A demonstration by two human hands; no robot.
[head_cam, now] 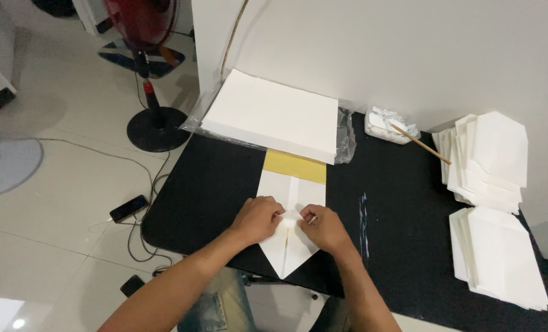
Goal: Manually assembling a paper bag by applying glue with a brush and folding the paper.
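Left hand (258, 218) and right hand (323, 226) press the folded paper (291, 246) beneath.

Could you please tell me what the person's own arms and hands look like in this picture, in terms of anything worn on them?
Both forearms are bare up to the picture's lower edge: no sleeves, no gloves. The left hand and the right hand show no watch, bracelet or wristband. A ring cannot be ruled out; the fingers are too small to tell. Below the arms, faded blue denim covers the legs.
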